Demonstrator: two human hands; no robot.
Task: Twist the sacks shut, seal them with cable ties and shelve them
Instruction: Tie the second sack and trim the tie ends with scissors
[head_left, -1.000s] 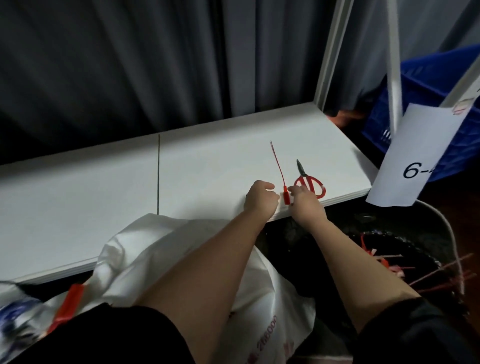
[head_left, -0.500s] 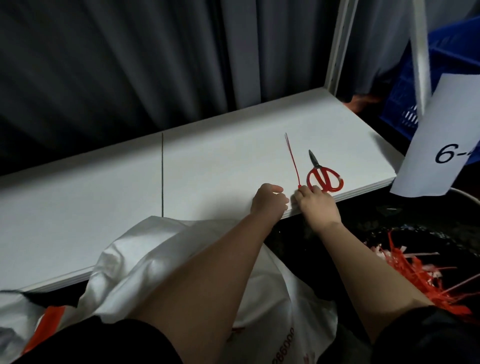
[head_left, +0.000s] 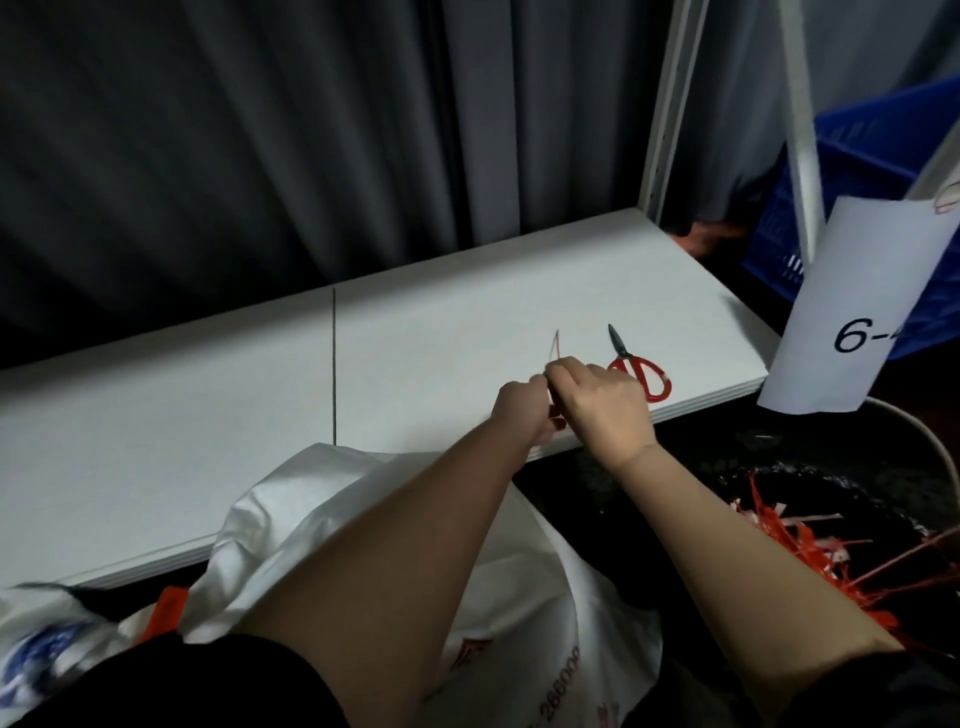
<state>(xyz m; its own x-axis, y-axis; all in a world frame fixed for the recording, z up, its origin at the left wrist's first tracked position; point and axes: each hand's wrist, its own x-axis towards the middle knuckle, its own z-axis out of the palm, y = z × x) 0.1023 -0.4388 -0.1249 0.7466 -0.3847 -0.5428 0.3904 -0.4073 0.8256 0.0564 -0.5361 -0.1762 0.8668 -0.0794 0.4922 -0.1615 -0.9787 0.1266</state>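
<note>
Both hands meet at the front edge of the white shelf, about four o'clock of its centre seam, working a red cable tie whose thin tail rises between them, blurred; the left hand is curled with its grip on the tie's lower part, and the right hand has its fingers curled over the same tie from the three o'clock side, pinching it. Red-handled scissors lie on the shelf just beside the right hand at its two o'clock. The white sack slumps below the shelf edge at seven o'clock of the hands, its mouth loose and, by the look of it, not yet twisted or tied. To do this step well, I judge the tail should be fed cleanly into the head and kept as an open loop wide enough for the twisted sack neck, tightening only once it is around the sack. Against the frame half a second ago, the right hand has risen and crossed over toward the left, the tie's tail shows shorter and bent, and the view has swung slightly, bringing the paper label marked 6- further in
</note>
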